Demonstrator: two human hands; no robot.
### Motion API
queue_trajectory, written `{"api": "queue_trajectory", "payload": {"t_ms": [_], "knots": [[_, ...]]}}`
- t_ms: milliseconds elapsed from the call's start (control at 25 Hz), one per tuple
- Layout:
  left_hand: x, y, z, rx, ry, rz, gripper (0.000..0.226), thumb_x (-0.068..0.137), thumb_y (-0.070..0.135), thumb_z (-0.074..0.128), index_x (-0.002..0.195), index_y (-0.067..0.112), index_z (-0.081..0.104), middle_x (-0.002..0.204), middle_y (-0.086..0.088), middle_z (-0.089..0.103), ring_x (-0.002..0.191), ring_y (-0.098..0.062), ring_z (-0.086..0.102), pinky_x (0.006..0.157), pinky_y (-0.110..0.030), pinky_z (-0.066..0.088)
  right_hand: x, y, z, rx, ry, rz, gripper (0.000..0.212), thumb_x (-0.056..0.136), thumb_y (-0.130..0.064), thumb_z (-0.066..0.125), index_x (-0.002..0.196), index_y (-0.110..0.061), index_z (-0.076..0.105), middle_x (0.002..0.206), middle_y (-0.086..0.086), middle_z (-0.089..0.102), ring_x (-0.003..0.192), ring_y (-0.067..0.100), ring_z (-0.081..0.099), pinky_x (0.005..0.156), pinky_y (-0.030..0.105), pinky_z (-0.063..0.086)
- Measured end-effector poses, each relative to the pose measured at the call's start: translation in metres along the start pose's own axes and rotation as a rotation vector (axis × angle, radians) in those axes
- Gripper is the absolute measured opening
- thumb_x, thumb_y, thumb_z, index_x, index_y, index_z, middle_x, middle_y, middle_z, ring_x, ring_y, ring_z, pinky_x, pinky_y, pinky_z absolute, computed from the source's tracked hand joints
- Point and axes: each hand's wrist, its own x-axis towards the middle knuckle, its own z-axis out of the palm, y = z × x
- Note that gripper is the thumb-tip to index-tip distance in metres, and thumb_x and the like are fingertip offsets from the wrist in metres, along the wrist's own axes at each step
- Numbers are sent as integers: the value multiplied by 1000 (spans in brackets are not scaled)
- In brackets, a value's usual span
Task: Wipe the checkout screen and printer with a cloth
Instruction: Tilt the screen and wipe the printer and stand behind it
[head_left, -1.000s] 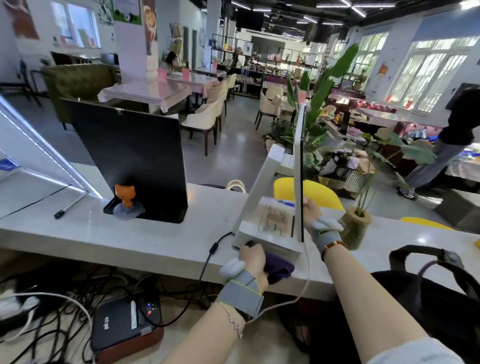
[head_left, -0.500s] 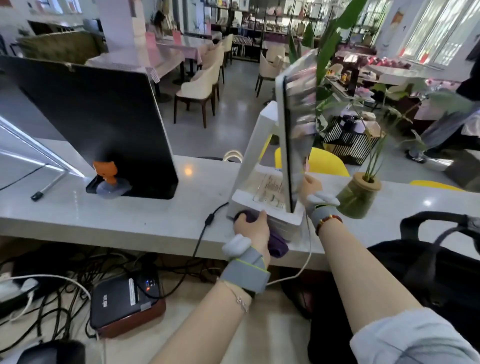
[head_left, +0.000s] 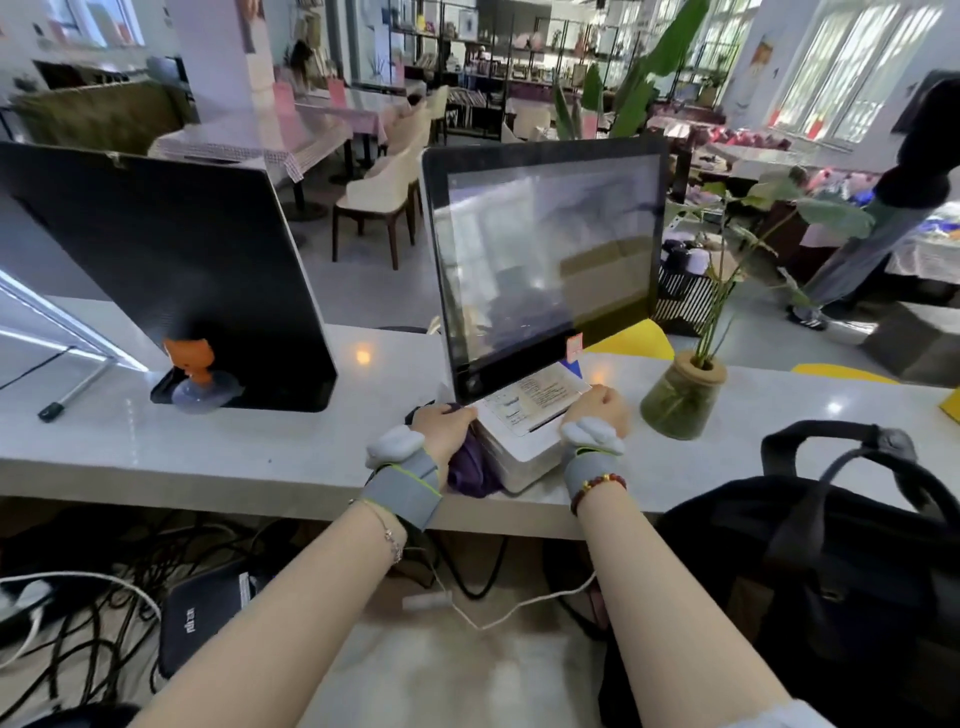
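Note:
The white checkout terminal stands on the grey counter (head_left: 218, 457), its glossy screen (head_left: 545, 254) now facing me. Its white base (head_left: 524, 447) carries a printed sheet on top. My left hand (head_left: 447, 423) grips the base's left corner with a purple cloth (head_left: 470, 467) bunched under the palm and hanging over the base's side. My right hand (head_left: 597, 408) is closed on the base's right front corner. A black printer (head_left: 202, 618) sits on the floor below the counter, among cables.
A second black monitor (head_left: 171, 270) with an orange cat figure (head_left: 189, 358) stands to the left. A glass vase with a plant (head_left: 680, 397) is just right of the terminal. A black bag (head_left: 821, 566) lies at lower right. A person stands far right.
The terminal has been swivelled from edge-on until its screen faces me. Both hands stayed on its base, the left one still holding the cloth.

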Motion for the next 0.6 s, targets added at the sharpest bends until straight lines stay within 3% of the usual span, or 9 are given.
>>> {"api": "queue_trajectory", "payload": {"t_ms": [200, 400, 520, 600], "knots": [[16, 0, 3, 115, 29, 116, 15, 88, 14, 54, 74, 9, 50, 80, -12, 47, 75, -19, 44, 69, -25, 28, -23, 6, 2, 159, 137, 54, 38, 100, -20, 32, 109, -1, 63, 117, 24, 64, 104, 38, 58, 75, 31, 38], [36, 5, 1, 188, 28, 156, 46, 93, 20, 49, 51, 15, 31, 55, -4, 33, 51, -17, 28, 60, -27, 23, -41, 19, -3, 39, 109, 39, 37, 99, -27, 34, 123, -19, 61, 119, 16, 66, 103, 36, 60, 77, 34, 41], [42, 15, 2, 272, 14, 160, 52, 93, 20, 46, 46, 15, 27, 48, -4, 29, 47, -18, 26, 50, -29, 16, -54, 30, -11, -13, 90, 3, 37, 99, -29, 36, 129, -24, 57, 120, 12, 66, 103, 35, 61, 79, 34, 43], [44, 19, 3, 322, 3, 148, 51, 93, 23, 47, 45, 15, 29, 48, -4, 31, 47, -19, 28, 54, -28, 21, -59, 37, -17, -55, 62, -22, 38, 99, -31, 35, 130, -25, 57, 119, 12, 67, 103, 36, 61, 81, 34, 44]]}}
